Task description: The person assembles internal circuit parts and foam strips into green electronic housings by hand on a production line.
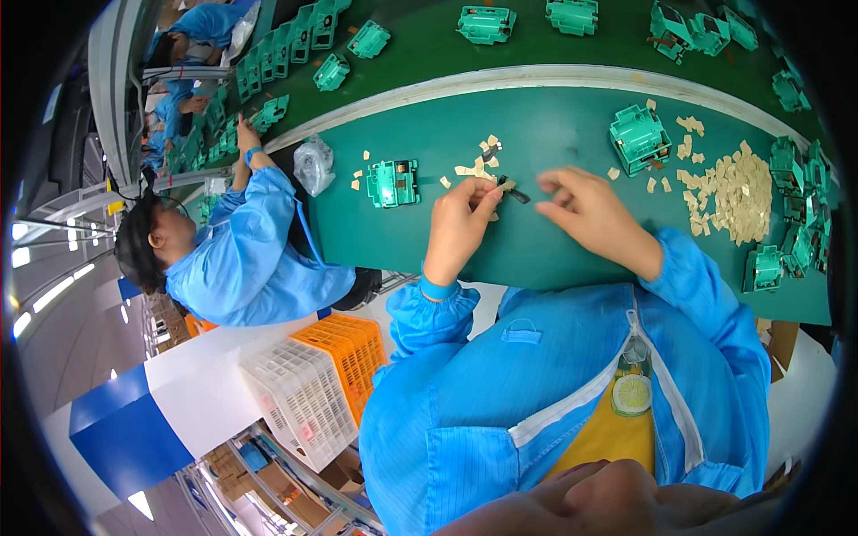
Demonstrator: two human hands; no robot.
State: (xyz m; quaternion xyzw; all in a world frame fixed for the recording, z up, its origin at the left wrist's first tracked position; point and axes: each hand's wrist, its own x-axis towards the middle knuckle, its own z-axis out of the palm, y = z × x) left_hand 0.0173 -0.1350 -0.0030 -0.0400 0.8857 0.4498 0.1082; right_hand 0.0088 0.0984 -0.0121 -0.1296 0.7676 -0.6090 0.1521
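Green tabletop [554, 125] spreads between right hand [583, 213] and white far edge [500, 79].

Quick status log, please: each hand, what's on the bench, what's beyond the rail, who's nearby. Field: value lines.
Left hand: thumb and finger pinched beside a small dark piece; exact grip unclear
Right hand: fingers apart, nothing visibly held, just right of the dark piece
Bench, left: clear plastic bag, one green case
Bench, right: another green case, pile of cream pieces, cluster of green cases
Beyond pale rail: more green cases
Nearby: co-worker in blue, left
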